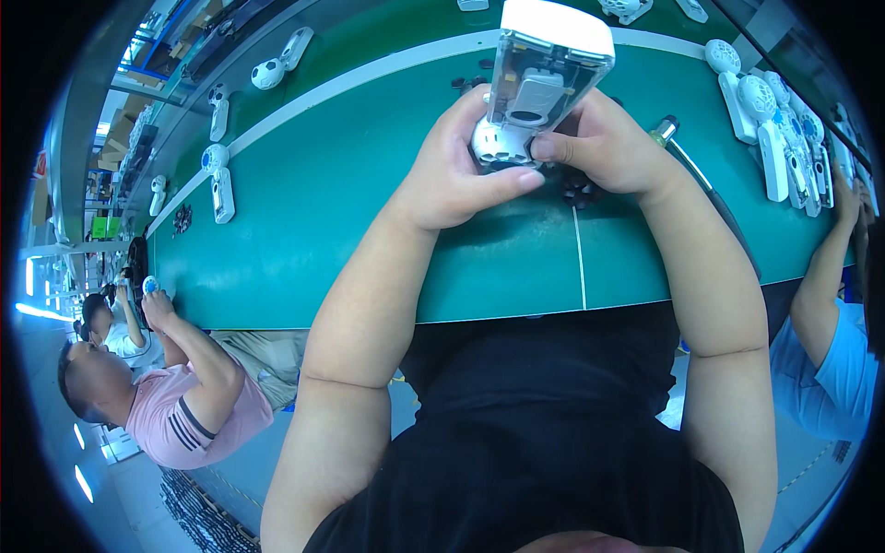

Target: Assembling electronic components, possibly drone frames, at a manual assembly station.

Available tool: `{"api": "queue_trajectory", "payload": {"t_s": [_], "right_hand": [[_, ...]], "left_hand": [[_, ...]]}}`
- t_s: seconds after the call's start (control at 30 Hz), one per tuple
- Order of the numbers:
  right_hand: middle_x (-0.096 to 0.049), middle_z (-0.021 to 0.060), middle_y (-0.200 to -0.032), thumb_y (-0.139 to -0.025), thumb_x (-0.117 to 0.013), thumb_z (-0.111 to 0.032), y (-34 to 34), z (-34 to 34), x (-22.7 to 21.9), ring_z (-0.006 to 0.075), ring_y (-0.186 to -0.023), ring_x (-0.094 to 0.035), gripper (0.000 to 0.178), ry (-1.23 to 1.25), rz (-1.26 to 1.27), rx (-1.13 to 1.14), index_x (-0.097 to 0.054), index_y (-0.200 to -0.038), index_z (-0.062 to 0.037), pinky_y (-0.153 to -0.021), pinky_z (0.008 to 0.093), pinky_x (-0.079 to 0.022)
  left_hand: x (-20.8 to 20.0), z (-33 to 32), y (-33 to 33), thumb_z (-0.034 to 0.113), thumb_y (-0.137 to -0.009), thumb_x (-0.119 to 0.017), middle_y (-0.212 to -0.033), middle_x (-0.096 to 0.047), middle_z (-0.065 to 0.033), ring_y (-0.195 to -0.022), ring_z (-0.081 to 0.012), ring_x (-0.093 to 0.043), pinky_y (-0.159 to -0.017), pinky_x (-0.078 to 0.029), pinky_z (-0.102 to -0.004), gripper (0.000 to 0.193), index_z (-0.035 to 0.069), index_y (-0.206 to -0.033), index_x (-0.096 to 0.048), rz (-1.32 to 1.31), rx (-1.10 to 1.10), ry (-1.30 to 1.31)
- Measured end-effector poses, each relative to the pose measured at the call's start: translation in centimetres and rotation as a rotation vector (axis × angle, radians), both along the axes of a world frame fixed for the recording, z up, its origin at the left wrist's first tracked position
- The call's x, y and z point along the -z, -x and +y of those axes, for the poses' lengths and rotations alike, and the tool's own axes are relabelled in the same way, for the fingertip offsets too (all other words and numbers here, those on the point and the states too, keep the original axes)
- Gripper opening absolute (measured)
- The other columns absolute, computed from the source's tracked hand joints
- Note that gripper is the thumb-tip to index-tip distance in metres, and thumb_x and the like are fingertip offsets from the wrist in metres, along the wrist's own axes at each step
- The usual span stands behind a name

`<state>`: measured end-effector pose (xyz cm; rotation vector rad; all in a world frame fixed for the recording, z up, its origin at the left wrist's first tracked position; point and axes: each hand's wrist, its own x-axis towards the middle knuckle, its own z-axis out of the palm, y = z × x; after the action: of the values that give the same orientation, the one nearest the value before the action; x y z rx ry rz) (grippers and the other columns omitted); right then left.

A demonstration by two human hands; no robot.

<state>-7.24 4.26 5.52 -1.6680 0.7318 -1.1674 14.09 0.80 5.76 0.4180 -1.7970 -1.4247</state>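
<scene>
Above the green table, my left hand (461, 170) and my right hand (604, 143) hold a white handheld fan (546, 78) between them. Its clear-sided handle points up and away from me, and its round white head sits low between my palms. The left fingers wrap the head's left side, thumb along the near edge. My right thumb presses on the head near the handle joint, with the other right fingers partly hidden behind the handle. Small dark pieces (581, 191) lie on the table under my right hand.
A long dark-handled tool (710, 180) lies right of my right forearm. Several white fans (774, 120) are piled at the far right, beside a person in blue. More fans (219, 184) lie at the left, where a person in pink (198, 405) works.
</scene>
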Motion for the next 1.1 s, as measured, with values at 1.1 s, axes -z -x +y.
{"api": "queue_trajectory", "payload": {"t_s": [1.1], "right_hand": [[-0.073,0.0159,-0.091,-0.088,-0.076,-0.02,0.6,-0.1,-0.2,0.0339,-0.091,-0.071,0.018,0.168,1.074,0.077,-0.072,-0.095,-0.0035,-0.08,0.0461,-0.056]], "left_hand": [[1.4,-2.1,1.2,0.032,-0.097,-0.074,-0.112,-0.069,-0.0133,-0.094,-0.0218,-0.071,-0.072,-0.062,-0.0364,0.045,0.0,-0.124,-0.06,0.062,-0.265,-0.123]]}}
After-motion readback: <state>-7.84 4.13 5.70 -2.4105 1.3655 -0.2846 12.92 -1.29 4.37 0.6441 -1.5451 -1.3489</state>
